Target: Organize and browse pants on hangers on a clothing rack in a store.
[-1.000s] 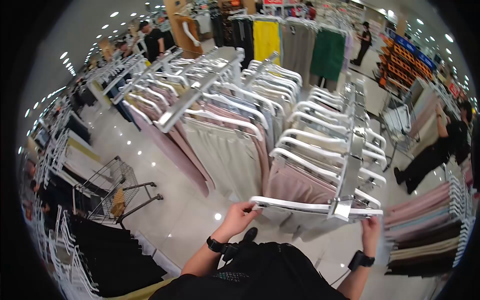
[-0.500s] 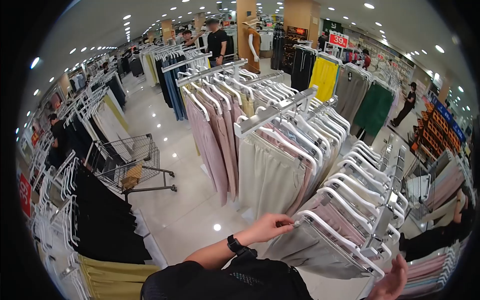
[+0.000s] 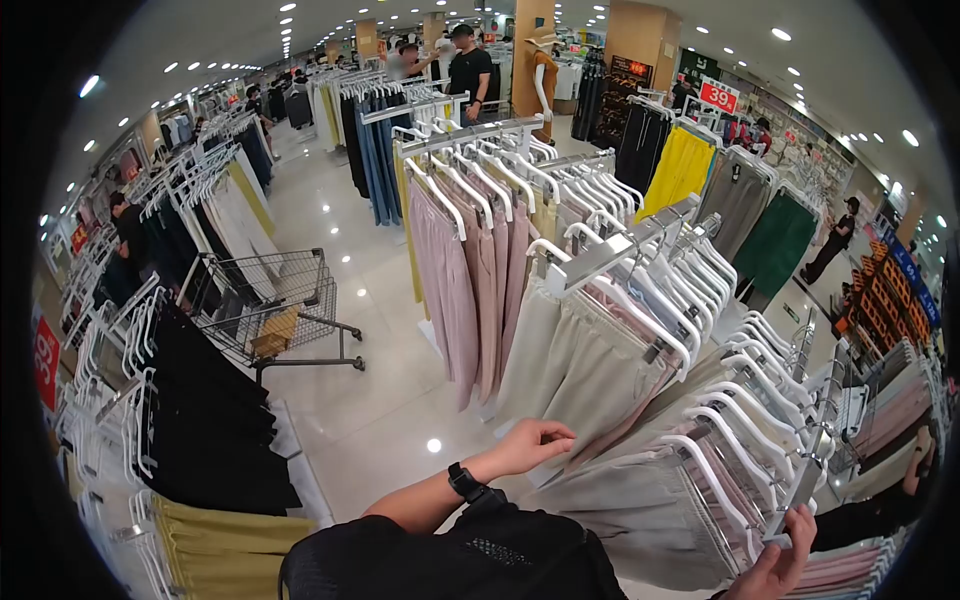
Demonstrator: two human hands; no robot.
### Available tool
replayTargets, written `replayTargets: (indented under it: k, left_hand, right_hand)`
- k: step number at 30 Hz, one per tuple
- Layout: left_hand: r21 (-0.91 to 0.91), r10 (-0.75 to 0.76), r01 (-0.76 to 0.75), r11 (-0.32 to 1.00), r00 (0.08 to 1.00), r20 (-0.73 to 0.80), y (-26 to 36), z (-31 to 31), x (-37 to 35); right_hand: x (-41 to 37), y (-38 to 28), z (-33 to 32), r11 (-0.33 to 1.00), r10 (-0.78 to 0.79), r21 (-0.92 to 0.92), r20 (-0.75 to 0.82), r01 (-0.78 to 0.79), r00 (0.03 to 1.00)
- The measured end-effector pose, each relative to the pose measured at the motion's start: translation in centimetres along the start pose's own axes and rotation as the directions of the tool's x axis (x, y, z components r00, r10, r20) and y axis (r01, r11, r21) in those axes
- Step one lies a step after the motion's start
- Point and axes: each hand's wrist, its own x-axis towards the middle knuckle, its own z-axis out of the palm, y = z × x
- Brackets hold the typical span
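Light grey trousers (image 3: 640, 505) hang by their waistband from a white hanger (image 3: 708, 475) on the nearest rack, just in front of me. My left hand (image 3: 535, 446), with a black watch on its wrist, hovers left of these trousers. Its fingers are loosely bent and hold nothing. At the hanger's near end, my right hand (image 3: 785, 556) closes its thumb and fingers around the end by the waistband; a small pale piece shows between them. Behind, more white hangers (image 3: 745, 395) carry pink and beige trousers.
Beige trousers (image 3: 580, 350) hang on the rack ahead. A shopping cart (image 3: 290, 300) holding a box stands in the aisle at left. Black trousers (image 3: 205, 420) and olive trousers (image 3: 230, 550) hang at near left. Several people stand farther off, one in black (image 3: 468, 75).
My left hand has let go of the grey trousers' waistband corner and drawn slightly left. My right hand has gone from open to closed at the hanger's other end. The view has shifted.
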Motion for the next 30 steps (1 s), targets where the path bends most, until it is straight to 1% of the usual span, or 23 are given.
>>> replayTargets:
  k: [1, 3, 5, 7, 8, 9, 11, 12, 14, 15, 16, 17, 18, 19, 20, 21, 22, 23, 24, 25, 27, 29, 30]
  left_hand:
    - [-0.004, 0.008, -0.008, 1.0, 1.0, -0.005, -0.1, -0.5, 0.2]
    - [-0.006, 0.021, -0.021, 1.0, 1.0, 0.004, 0.2, -1.3, 0.5]
    - [-0.008, 0.025, -0.025, 1.0, 0.999, 0.021, 0.1, -2.1, 1.0]
    - [-0.055, -0.003, 0.005, 0.998, 1.0, 0.021, -0.3, -2.4, 2.0]
    - [-0.059, -0.004, 0.006, 0.998, 0.999, 0.047, -0.2, -2.5, 2.6]
    - [-0.071, -0.001, 0.005, 0.997, 0.998, 0.057, 0.0, -2.5, 3.1]
    - [-0.082, -0.012, 0.021, 0.996, 0.994, 0.109, 0.3, -2.9, 4.2]
    - [-0.088, 0.016, -0.005, 0.996, 0.992, 0.124, 0.4, -2.7, 4.8]
    - [-0.077, 0.058, -0.046, 0.996, 0.984, 0.171, 0.9, -1.5, 5.9]
    - [-0.057, 0.077, -0.068, 0.996, 0.978, 0.194, 1.5, -1.0, 6.3]
    - [-0.108, 0.137, -0.113, 0.988, 0.959, 0.247, 2.0, -0.3, 6.9]
    - [-0.163, 0.199, -0.157, 0.974, 0.936, 0.291, 2.5, 0.2, 7.5]
    - [-0.179, 0.24, -0.188, 0.966, 0.91, 0.337, 3.5, 0.9, 8.0]
    - [-0.199, 0.285, -0.224, 0.954, 0.884, 0.37, 4.6, 1.6, 8.3]
    - [-0.218, 0.276, -0.199, 0.955, 0.863, 0.424, 5.4, 2.3, 8.9]
    - [-0.177, 0.357, -0.311, 0.934, 0.83, 0.428, 6.1, 3.1, 9.4]
    - [-0.138, 0.435, -0.419, 0.898, 0.791, 0.43, 6.7, 3.6, 9.6]
    - [-0.158, 0.424, -0.399, 0.903, 0.778, 0.463, 7.4, 4.2, 9.7]
    - [-0.168, 0.452, -0.432, 0.886, 0.725, 0.519, 8.1, 4.8, 10.0]
    - [-0.181, 0.48, -0.468, 0.865, 0.668, 0.569, 8.9, 5.3, 10.1]
    - [-0.236, 0.483, -0.433, 0.87, 0.653, 0.583, 9.8, 6.3, 9.5]
    - [-0.245, 0.463, -0.423, 0.872, 0.554, 0.692, 9.8, 6.7, 9.2]
    - [-0.275, 0.49, -0.438, 0.856, 0.518, 0.701, 10.6, 6.9, 8.9]
  right_hand:
    - [0.1, -0.1, 0.3, 1.0, -0.001, -0.005, -0.002, 0.001, 1.0]
    - [0.4, 0.3, 0.5, 0.981, -0.073, -0.176, 0.054, 0.082, 0.996]
    - [0.0, 1.6, 0.5, 0.975, -0.04, -0.215, 0.056, 0.051, 0.998]
    - [-1.2, 2.9, -0.2, 0.956, 0.023, -0.294, 0.051, -0.007, 0.998]
    - [-1.8, 3.4, -0.4, 0.959, 0.096, -0.267, -0.004, -0.094, 0.995]
    - [-1.9, 3.6, -0.5, 0.952, 0.104, -0.288, -0.014, -0.103, 0.995]
    - [-2.2, 3.4, -0.5, 0.968, 0.043, -0.248, 0.008, -0.04, 0.999]
    - [-1.8, 2.1, 0.5, 0.941, 0.053, -0.334, -0.025, -0.059, 0.998]
    - [-1.9, 1.6, 0.6, 0.947, 0.083, -0.308, -0.044, -0.092, 0.996]
    - [-1.9, 1.0, 1.1, 0.932, 0.081, -0.344, -0.099, -0.111, 0.992]
    - [-1.5, 0.6, 1.3, 0.945, 0.067, -0.314, -0.078, -0.088, 0.995]
    - [-1.7, 0.4, 1.5, 0.952, 0.083, -0.284, -0.131, -0.118, 0.988]
    - [-1.9, 0.3, 1.3, 0.959, 0.095, -0.253, -0.144, -0.129, 0.985]
    - [-2.0, 0.4, 1.4, 0.983, 0.067, -0.16, -0.177, -0.095, 0.982]
    - [-1.6, 0.2, 1.1, 0.989, 0.041, -0.135, -0.165, -0.064, 0.986]
    - [-1.6, -0.1, 1.2, 0.996, 0.042, -0.067, -0.196, -0.056, 0.98]
    - [-1.7, -0.4, 1.2, 0.996, 0.062, -0.054, -0.21, -0.075, 0.976]
    - [-1.8, -0.5, 1.1, 0.995, 0.08, -0.037, -0.222, -0.091, 0.972]
    - [-1.9, -0.4, 0.8, 0.997, 0.061, -0.038, -0.183, -0.069, 0.981]
    - [-1.9, -0.6, 0.9, 0.996, 0.061, -0.046, -0.185, -0.071, 0.981]
    - [-1.9, -1.0, 1.2, 0.992, 0.098, -0.055, -0.194, -0.111, 0.976]
    - [-1.6, -1.1, 1.5, 0.986, 0.114, -0.099, -0.2, -0.136, 0.973]
    - [-1.6, -0.9, 1.5, 0.98, 0.101, -0.15, -0.194, -0.132, 0.976]
